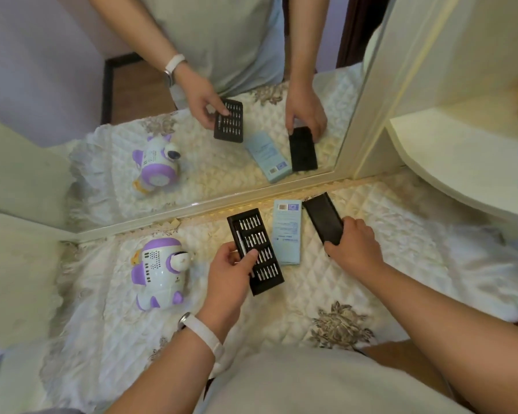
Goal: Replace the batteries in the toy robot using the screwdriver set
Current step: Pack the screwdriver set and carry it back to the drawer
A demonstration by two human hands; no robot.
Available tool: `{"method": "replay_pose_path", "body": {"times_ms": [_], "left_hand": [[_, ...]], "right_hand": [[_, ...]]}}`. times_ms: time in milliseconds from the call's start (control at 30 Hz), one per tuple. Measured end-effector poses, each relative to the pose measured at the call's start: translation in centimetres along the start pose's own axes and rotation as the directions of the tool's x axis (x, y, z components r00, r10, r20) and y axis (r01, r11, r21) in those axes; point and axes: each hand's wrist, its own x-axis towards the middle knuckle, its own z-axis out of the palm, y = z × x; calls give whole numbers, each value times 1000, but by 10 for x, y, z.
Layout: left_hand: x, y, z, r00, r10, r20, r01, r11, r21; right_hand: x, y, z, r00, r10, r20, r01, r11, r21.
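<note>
The bit tray [262, 234] is pinched at its left edge by the left hand [228, 274], thumb laid across the bits. The black cover [322, 216] is gripped at its near end by the right hand [353, 245], fingers curled. Between the 2 grips lies a blue box [287, 234] — the toy robot [159, 273] lies left of the left hand, untouched.

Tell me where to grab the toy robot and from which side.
Probably the white torso, from above: the toy robot lies tipped over on the quilted cloth with its broad middle facing up, while the purple limbs look small and knobbly. The left hand is nearest, but it holds the bit tray.
</note>
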Motion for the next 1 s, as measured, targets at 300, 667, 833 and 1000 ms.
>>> {"method": "replay_pose_path", "body": {"times_ms": [300, 667, 833, 1000], "left_hand": [[-19, 11, 1, 999, 34, -32, -35, 999, -34], [-32, 41, 3, 997, 66, -43, -72, 985, -158], [-38, 62, 10, 991, 130, -12, -130, 974, -187], [-44, 74, 14, 987, 159, -7, -157, 969, -193]], "right_hand": [[5, -18, -6, 986, 22, 167, -97, 885, 456], [-32, -12, -57, 824, -333, 459, -510, -84, 856], [-46, -23, -88, 682, -645, 345, -617, -253, 746], [-56, -40, -100, 636, -679, 368, -609, -148, 779]]}}
